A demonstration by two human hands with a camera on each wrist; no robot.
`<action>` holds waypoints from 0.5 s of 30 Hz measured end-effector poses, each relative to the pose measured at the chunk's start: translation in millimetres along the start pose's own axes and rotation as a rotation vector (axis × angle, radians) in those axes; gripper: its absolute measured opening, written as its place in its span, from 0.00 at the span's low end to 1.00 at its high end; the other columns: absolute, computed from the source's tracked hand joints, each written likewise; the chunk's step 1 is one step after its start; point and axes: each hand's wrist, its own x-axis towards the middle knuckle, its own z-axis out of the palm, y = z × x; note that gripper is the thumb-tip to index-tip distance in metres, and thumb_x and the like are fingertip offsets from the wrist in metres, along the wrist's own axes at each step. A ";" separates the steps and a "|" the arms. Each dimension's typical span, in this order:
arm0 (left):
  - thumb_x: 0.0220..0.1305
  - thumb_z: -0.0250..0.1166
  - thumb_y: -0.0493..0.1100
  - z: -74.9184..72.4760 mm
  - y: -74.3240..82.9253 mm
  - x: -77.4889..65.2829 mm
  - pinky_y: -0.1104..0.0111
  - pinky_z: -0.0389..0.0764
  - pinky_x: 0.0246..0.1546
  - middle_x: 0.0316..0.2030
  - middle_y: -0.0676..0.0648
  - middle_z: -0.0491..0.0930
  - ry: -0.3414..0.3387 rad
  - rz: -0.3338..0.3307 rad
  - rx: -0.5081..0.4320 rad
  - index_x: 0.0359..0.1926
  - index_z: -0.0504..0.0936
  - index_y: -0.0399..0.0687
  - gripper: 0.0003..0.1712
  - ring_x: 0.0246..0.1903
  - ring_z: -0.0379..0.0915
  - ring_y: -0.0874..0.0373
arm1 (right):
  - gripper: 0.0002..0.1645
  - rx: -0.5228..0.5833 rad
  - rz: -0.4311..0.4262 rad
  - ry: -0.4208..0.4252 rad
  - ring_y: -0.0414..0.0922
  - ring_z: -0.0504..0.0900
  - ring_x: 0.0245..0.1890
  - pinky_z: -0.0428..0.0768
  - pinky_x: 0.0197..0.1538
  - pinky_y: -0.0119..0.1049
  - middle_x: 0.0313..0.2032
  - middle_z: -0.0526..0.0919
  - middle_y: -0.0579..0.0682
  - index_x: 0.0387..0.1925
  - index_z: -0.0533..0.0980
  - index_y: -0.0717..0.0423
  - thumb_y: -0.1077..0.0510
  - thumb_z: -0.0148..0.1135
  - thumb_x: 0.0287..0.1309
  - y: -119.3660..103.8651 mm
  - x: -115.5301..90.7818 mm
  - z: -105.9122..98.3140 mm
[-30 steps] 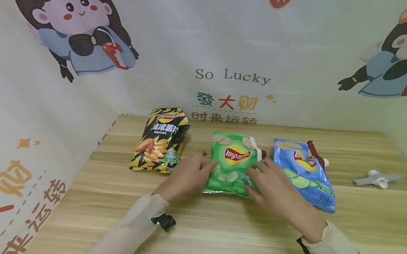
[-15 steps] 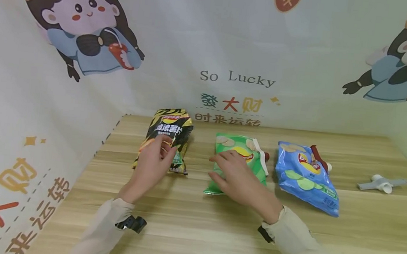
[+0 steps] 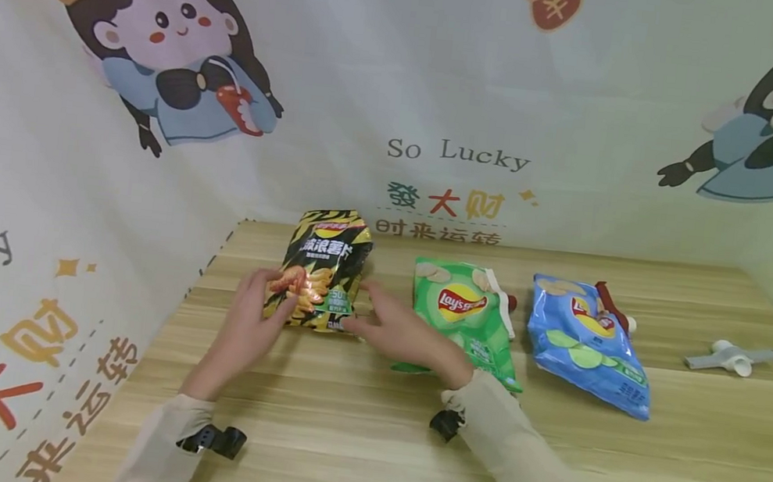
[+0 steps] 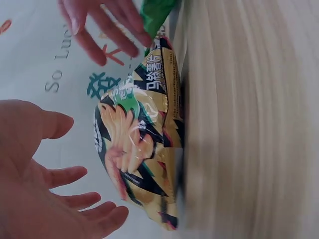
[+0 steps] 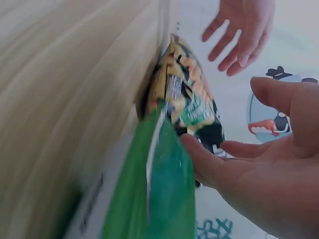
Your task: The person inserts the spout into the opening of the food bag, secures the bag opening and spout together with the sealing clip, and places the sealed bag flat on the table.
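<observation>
Left hand (image 3: 243, 328) and right hand (image 3: 404, 331) at either side of a black chip bag (image 3: 321, 262), fingers (image 4: 70, 176) of both apart; green bag (image 3: 449, 318), blue bag (image 3: 588, 345), on counter (image 3: 350, 449)

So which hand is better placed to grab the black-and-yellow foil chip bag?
Probably the left hand: it's beside that black-and-yellow bag, while the right hand reaches across the shiny green chip bag.

Head view: soft, even light, faint shadows in front of the black-and-yellow bag (image 3: 324, 254); wrist views: dimmer, glints on that bag's film, tabletop (image 4: 244, 144) beside it blurred, green bag (image 5: 162, 184) before it out of focus.
</observation>
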 end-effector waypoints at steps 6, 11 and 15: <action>0.77 0.52 0.50 0.7 -16.5 -2.6 0.42 0.60 0.67 0.70 0.27 0.57 -0.090 -0.096 -0.078 0.73 0.52 0.29 0.38 0.69 0.56 0.32 | 0.46 0.021 0.002 -0.038 0.57 0.63 0.71 0.63 0.70 0.50 0.72 0.61 0.64 0.77 0.47 0.60 0.47 0.57 0.70 1.8 3.4 10.6; 0.77 0.52 0.50 -1.6 -23.0 -4.7 0.45 0.68 0.63 0.64 0.27 0.66 -0.085 -0.160 -0.163 0.73 0.54 0.30 0.36 0.63 0.65 0.34 | 0.44 0.050 0.018 -0.046 0.55 0.66 0.69 0.65 0.69 0.48 0.70 0.65 0.62 0.77 0.47 0.57 0.48 0.56 0.72 5.8 2.2 15.1; 0.78 0.48 0.56 -6.0 -25.8 -4.9 0.50 0.75 0.56 0.59 0.27 0.72 -0.083 -0.233 -0.181 0.72 0.57 0.31 0.37 0.56 0.73 0.39 | 0.46 0.048 0.043 -0.031 0.52 0.77 0.56 0.75 0.58 0.46 0.58 0.76 0.63 0.76 0.44 0.63 0.48 0.55 0.72 6.2 4.7 15.8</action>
